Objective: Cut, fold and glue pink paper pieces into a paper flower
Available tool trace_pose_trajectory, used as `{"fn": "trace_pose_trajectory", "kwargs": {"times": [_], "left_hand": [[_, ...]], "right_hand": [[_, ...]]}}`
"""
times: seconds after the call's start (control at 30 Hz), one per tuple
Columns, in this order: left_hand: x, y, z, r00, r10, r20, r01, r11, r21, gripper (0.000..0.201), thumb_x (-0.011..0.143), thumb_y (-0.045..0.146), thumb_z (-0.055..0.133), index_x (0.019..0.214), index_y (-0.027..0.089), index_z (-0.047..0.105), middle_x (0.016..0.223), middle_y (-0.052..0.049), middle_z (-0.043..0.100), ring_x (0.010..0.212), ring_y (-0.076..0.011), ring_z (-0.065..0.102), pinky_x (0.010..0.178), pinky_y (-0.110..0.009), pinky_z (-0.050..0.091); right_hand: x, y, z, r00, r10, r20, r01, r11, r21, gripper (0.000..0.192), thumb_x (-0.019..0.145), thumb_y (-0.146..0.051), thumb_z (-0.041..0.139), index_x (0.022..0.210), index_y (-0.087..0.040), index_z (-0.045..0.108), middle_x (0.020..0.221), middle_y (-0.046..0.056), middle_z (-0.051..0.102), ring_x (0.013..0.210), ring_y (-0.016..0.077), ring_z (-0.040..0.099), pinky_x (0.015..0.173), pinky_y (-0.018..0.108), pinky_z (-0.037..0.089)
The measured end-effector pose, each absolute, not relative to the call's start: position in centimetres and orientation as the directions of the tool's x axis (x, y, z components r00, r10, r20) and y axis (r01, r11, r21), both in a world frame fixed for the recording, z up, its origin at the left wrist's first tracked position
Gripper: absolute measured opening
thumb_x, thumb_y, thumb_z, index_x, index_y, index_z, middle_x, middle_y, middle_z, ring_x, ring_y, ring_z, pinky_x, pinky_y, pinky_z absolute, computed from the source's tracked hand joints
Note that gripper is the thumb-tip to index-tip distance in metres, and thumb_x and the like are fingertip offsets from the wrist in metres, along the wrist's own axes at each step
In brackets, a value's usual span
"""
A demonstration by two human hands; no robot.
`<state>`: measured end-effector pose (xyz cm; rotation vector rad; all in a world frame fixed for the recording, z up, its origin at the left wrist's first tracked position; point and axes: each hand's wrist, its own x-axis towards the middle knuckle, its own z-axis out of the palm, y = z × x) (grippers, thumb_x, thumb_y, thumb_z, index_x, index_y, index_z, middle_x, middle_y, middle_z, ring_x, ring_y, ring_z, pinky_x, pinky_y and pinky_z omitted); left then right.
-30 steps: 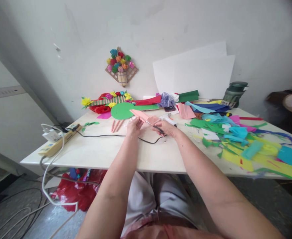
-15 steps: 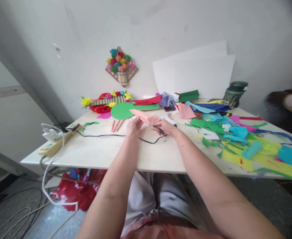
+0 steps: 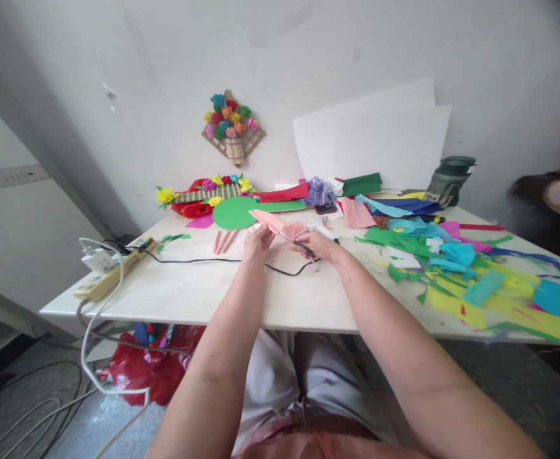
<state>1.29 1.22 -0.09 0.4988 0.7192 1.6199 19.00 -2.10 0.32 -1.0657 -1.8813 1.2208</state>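
A flat pink paper piece (image 3: 272, 222), thin and angular with a pointed end, is held just above the white table (image 3: 188, 293), in front of the green paper circle (image 3: 234, 212). The left hand (image 3: 257, 243) pinches its near edge between fingertips. The right hand (image 3: 318, 245) is closed around dark-handled scissors (image 3: 300, 244), whose slim blades meet the paper. A black cord (image 3: 198, 259) runs beneath the hands.

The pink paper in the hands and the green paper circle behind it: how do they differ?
The pink paper is held up off the table between the left hand and the right hand, which also grips scissors; the green paper circle lies flat, untouched. The pink paper looks angular and folded, the green one round and smooth. Both are plain coloured craft paper.
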Motion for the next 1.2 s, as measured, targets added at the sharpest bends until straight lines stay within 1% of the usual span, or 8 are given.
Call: {"fn": "trace_pose_trajectory", "kwargs": {"times": [0.17, 0.33, 0.63, 0.73, 0.93, 1.1, 1.2], "left_hand": [[1.41, 0.92, 0.21, -0.171, 0.983, -0.069, -0.725, -0.078, 0.684, 0.011, 0.078, 0.003, 0.057, 0.072, 0.011, 0.062, 0.066, -0.002, 0.066, 0.063, -0.01, 0.065, 0.075, -0.025, 0.053], [1.46, 0.88, 0.25, -0.171, 0.983, -0.067, -0.723, -0.079, 0.687, 0.009, 0.078, 0.005, 0.059, 0.073, 0.012, 0.062, 0.068, -0.002, 0.066, 0.066, -0.0102, 0.066, 0.073, -0.022, 0.053], [1.44, 0.75, 0.36, -0.17, 0.983, -0.062, -0.726, -0.083, 0.682, 0.013, 0.08, 0.004, 0.056, 0.072, 0.012, 0.062, 0.067, -0.002, 0.067, 0.064, -0.0096, 0.065, 0.07, -0.021, 0.053], [1.44, 0.76, 0.35, -0.175, 0.982, -0.07, -0.733, -0.083, 0.675, 0.013, 0.079, 0.004, 0.056, 0.071, 0.012, 0.061, 0.066, -0.002, 0.066, 0.062, -0.0095, 0.064, 0.07, -0.022, 0.053], [1.39, 0.87, 0.27, -0.178, 0.982, -0.065, -0.741, -0.091, 0.666, 0.009, 0.078, 0.005, 0.059, 0.073, 0.012, 0.062, 0.07, -0.003, 0.067, 0.063, -0.0103, 0.064, 0.073, -0.026, 0.052], [1.37, 0.98, 0.09, -0.188, 0.98, -0.072, -0.737, -0.092, 0.67, 0.006, 0.077, 0.007, 0.061, 0.075, 0.012, 0.062, 0.068, -0.002, 0.066, 0.063, -0.0101, 0.064, 0.071, -0.024, 0.052], [1.3, 1.17, -0.22, -0.185, 0.981, -0.057, -0.736, -0.1, 0.67, 0.005, 0.076, 0.008, 0.063, 0.075, 0.013, 0.062, 0.069, -0.002, 0.067, 0.065, -0.0104, 0.064, 0.073, -0.025, 0.052]], "right_hand": [[18.99, -1.88, 0.16, -0.46, 0.883, 0.093, 0.281, 0.244, -0.928, 0.041, 0.065, -0.054, 0.07, 0.066, -0.014, 0.057, 0.046, -0.006, 0.049, 0.034, 0.0037, 0.04, 0.034, 0.017, 0.03], [18.94, -1.73, 0.08, -0.448, 0.889, 0.095, 0.285, 0.243, -0.927, 0.041, 0.064, -0.053, 0.071, 0.066, -0.014, 0.057, 0.045, -0.006, 0.049, 0.033, 0.004, 0.04, 0.033, 0.018, 0.029], [18.91, -1.6, -0.07, -0.452, 0.886, 0.101, 0.272, 0.245, -0.931, 0.04, 0.064, -0.052, 0.07, 0.07, -0.013, 0.061, 0.045, -0.007, 0.048, 0.033, 0.0036, 0.038, 0.033, 0.018, 0.029], [18.88, -1.65, -0.04, -0.451, 0.887, 0.1, 0.268, 0.241, -0.933, 0.039, 0.064, -0.051, 0.07, 0.069, -0.013, 0.06, 0.045, -0.007, 0.047, 0.033, 0.0034, 0.038, 0.033, 0.018, 0.028], [18.85, -1.55, -0.16, -0.45, 0.887, 0.107, 0.265, 0.247, -0.932, 0.039, 0.064, -0.05, 0.07, 0.069, -0.013, 0.06, 0.045, -0.007, 0.047, 0.034, 0.0031, 0.037, 0.034, 0.018, 0.028], [18.82, -1.52, -0.21, -0.449, 0.885, 0.121, 0.28, 0.268, -0.922, 0.04, 0.066, -0.052, 0.069, 0.069, -0.013, 0.061, 0.045, -0.007, 0.047, 0.034, 0.0033, 0.037, 0.034, 0.018, 0.027], [18.69, -1.74, -0.04, -0.441, 0.892, 0.102, 0.279, 0.244, -0.929, 0.041, 0.064, -0.052, 0.07, 0.069, -0.013, 0.061, 0.044, -0.007, 0.046, 0.034, 0.0034, 0.037, 0.034, 0.018, 0.027]]}}
